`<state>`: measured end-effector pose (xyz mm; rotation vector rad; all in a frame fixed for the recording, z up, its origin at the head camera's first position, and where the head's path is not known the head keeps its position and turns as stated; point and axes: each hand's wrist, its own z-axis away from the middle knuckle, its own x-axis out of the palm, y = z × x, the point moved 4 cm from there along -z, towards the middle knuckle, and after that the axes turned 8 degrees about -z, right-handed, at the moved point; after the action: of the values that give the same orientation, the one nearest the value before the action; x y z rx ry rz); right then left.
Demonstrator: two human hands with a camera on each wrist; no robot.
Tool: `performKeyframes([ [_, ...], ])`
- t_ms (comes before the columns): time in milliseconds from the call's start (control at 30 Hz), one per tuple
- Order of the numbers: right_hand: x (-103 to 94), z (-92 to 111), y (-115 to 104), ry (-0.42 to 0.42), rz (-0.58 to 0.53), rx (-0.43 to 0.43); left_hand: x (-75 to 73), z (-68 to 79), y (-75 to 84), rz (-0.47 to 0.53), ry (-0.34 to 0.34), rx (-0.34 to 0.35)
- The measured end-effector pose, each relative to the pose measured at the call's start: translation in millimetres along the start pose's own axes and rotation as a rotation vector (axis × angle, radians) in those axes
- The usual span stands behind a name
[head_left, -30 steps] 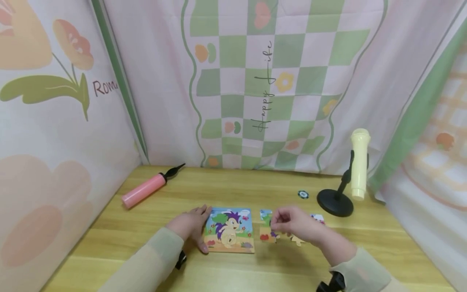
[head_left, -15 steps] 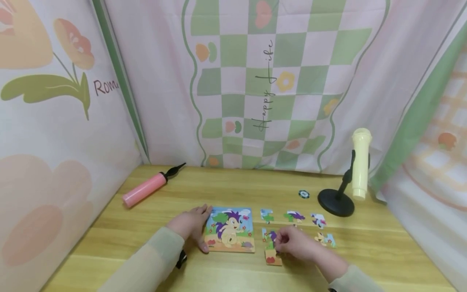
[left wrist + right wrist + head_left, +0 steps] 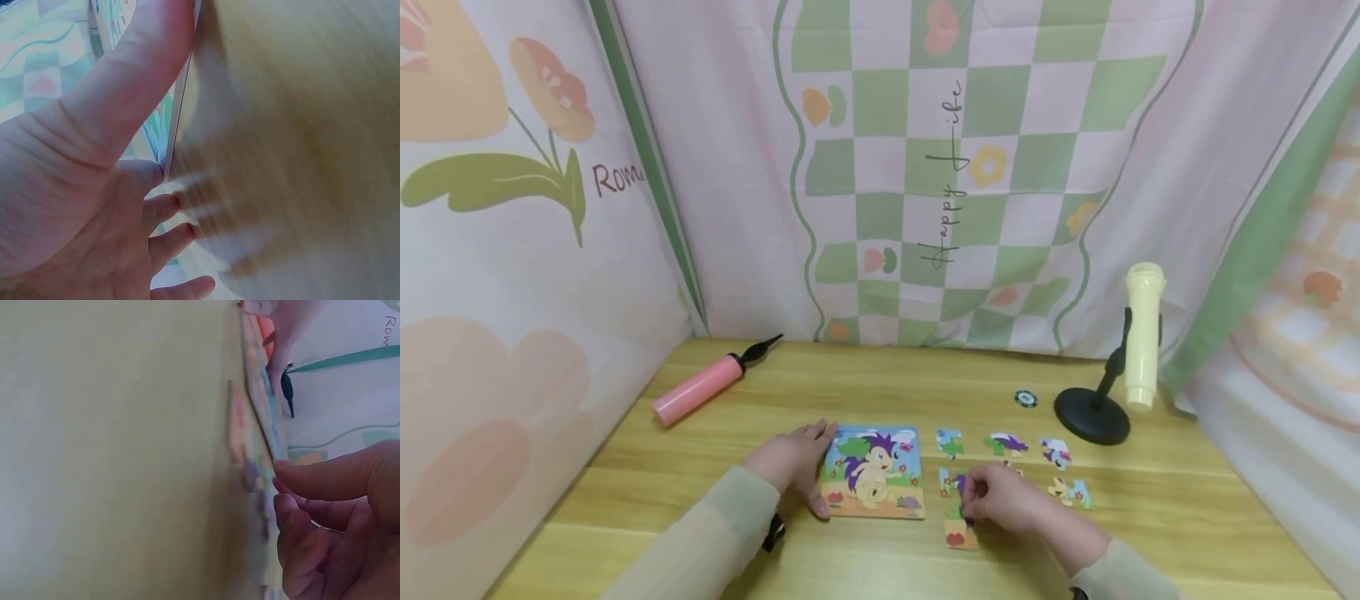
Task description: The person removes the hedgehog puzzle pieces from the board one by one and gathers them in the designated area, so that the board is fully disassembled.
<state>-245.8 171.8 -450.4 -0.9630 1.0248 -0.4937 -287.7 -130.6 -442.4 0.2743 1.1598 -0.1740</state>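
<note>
A square picture board point(image 3: 874, 472) with a purple-spined hedgehog lies flat on the table. My left hand point(image 3: 793, 463) rests along its left edge, thumb at the near corner and fingers toward the far corner. In the left wrist view those fingers point(image 3: 172, 242) lie fairly straight beside the board's edge. To the right of the board, my right hand point(image 3: 1006, 498) pinches the corner of an orange puzzle piece with a red fruit point(image 3: 959, 533). Its far part is hidden behind the thumb and fingertips, just below a green and purple puzzle piece point(image 3: 946, 483).
Several more puzzle pieces lie loosely in rows, among them a purple piece point(image 3: 1006, 443) and a blue-edged one point(image 3: 1079, 495). Behind them lie a round token point(image 3: 1026, 399) and a cream microphone point(image 3: 1144, 333) on a black stand point(image 3: 1092, 417). A pink hand pump point(image 3: 698, 390) lies back left.
My right hand has come down toward me with the red-fruit piece, uncovering the far row of pieces; lately it shifts only slightly. My left hand stays on the board.
</note>
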Motion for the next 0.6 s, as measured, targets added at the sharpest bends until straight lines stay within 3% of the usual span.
performKeyframes([
  [133, -2.4, -4.8, -14.8, -0.003, -0.005, -0.04, 0.8, -1.4, -0.5, -0.005, -0.001, 0.0],
  [267, 0.1, -10.9, -33.0, 0.023, 0.064, -0.084, 2.8, -4.6, -2.0, -0.014, 0.002, 0.003],
  [400, 10.3, -18.8, -47.1, 0.025, 0.132, -0.146, 3.3, -6.2, -2.3, -0.019, 0.002, 0.004],
  [600, 35.4, -37.2, -53.4, -0.015, 0.085, -0.146, 3.5, -6.9, -2.4, -0.011, 0.004, 0.001],
])
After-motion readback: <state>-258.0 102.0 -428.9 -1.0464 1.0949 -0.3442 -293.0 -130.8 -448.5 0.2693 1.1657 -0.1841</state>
